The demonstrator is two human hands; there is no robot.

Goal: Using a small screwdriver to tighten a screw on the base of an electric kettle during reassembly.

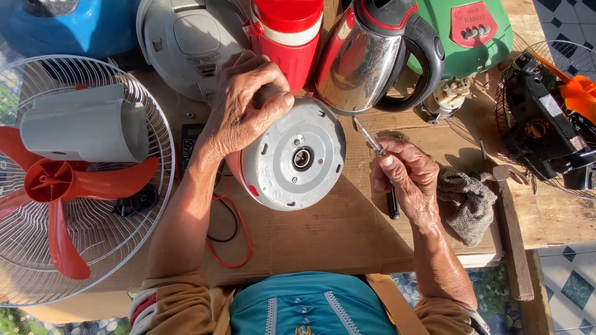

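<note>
Left hand (245, 102) clamped over the rim of a round grey plastic kettle base with a red edge (292, 158), tipped up on the brown cardboard-covered surface (347, 229) with its underside and central socket facing the camera. Right hand (406, 180) closed around a slim metal screwdriver with a black handle (379, 149), tip raised just beside the base, not touching it.

Risks, as judged: base held only at its upper rim, so liable to roll or slip sideways under a push from the tool. Shiny steel kettle with a black handle (372, 56) tilted just behind, close enough to be knocked over. Thin red and black wires (233, 226) looped under the left forearm, easy to snag. Screwdriver tip near the left fingers, so a slip could jab them.

Count: one base, one screwdriver, one steel kettle, one red plastic flask (288, 37), one white rice cooker (186, 46), one grey knitted glove (469, 201), one red-bladed fan in a white wire cage (68, 180), one further wire fan cage with black parts (549, 118).
</note>
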